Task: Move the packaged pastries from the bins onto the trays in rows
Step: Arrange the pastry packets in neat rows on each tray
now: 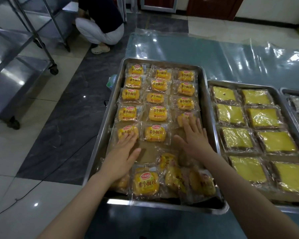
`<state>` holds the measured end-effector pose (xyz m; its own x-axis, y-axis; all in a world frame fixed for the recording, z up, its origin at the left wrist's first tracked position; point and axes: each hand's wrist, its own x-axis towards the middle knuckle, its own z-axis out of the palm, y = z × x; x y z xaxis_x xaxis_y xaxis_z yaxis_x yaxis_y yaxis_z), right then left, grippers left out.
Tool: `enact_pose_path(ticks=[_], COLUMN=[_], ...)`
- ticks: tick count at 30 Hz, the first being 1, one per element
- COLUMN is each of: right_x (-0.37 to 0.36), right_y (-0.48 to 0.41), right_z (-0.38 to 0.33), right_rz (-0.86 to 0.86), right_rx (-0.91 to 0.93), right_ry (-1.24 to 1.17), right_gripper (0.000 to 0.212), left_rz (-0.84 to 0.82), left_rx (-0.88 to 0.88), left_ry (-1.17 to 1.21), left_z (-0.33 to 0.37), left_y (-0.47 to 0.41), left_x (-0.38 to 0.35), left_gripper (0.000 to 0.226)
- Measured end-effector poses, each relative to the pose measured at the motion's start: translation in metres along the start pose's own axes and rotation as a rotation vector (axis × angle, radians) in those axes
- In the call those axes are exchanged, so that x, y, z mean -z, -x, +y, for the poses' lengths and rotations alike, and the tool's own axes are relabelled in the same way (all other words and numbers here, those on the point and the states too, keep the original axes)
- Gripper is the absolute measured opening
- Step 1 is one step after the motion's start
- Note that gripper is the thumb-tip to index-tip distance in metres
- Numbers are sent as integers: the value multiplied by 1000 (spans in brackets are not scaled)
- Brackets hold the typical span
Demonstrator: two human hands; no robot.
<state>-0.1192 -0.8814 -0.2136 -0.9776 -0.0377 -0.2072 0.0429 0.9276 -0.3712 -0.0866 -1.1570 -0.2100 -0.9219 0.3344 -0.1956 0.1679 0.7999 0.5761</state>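
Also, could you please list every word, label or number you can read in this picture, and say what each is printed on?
"小面包": large red print on the bun packs in the tray.
Red logo above it on each pack: too blurred to read.
Small print below it: too small to read.
Flat yellow packs in the next tray: no readable text.

We log both bare forearms coming in from the lower edge, angled slightly toward each other; left hand palm down, fingers straight and close together, thumb splayed right; right hand palm down, fingers straight, thumb out left; right hand sits further forward than left.
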Motion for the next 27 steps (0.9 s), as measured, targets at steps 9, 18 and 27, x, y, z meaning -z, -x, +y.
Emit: enact_pose_path(ticks=[9, 18, 27], right_x=[-7, 18, 64], right_y=[68, 77, 48], right_z=[-26, -1, 34], right_rz=[-282, -39, 277], right_rx=[35, -331, -201], right_ry=[-159, -752, -696], right_gripper=[37, 19, 29], left_rz=[-188, -49, 25], left_rx=[4, 123, 149], left_ry=[77, 291, 445], left_z=[8, 17, 47], left_y=[52, 61, 24], left_x=[-9, 2, 21], left_gripper=[67, 37, 29])
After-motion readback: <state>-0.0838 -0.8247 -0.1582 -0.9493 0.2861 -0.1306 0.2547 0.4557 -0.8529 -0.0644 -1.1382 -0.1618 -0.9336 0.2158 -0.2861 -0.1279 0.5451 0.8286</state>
